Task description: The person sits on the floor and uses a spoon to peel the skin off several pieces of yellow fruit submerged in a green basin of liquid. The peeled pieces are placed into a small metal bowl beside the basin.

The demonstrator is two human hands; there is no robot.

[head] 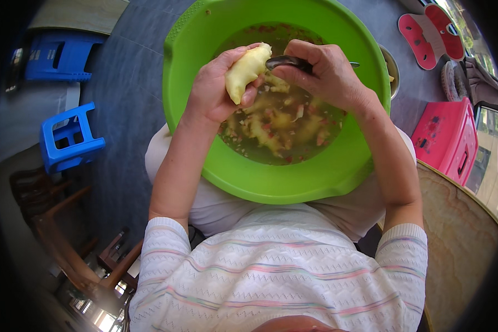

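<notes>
My left hand [222, 83] holds a pale, peeled piece of ginger root [248, 72] above a large green plastic basin [274, 184]. In my right hand [330, 72] is a metal spoon [289, 62]; its dark bowl points toward the ginger and the tip of its handle shows past my fingers. The spoon's edge is close to the ginger; whether they touch, I cannot tell. Below both hands, murky water in the basin holds several pieces of ginger [261, 130] with reddish and pale scraps floating about them.
A metal bowl [393, 76] stands partly hidden beyond the basin's right rim. Blue plastic stools [72, 151] are at the left, near wooden chairs [70, 249]. On the right are a pink box [440, 139], a pink and white folding seat [431, 37] and a stone-patterned tabletop [456, 232].
</notes>
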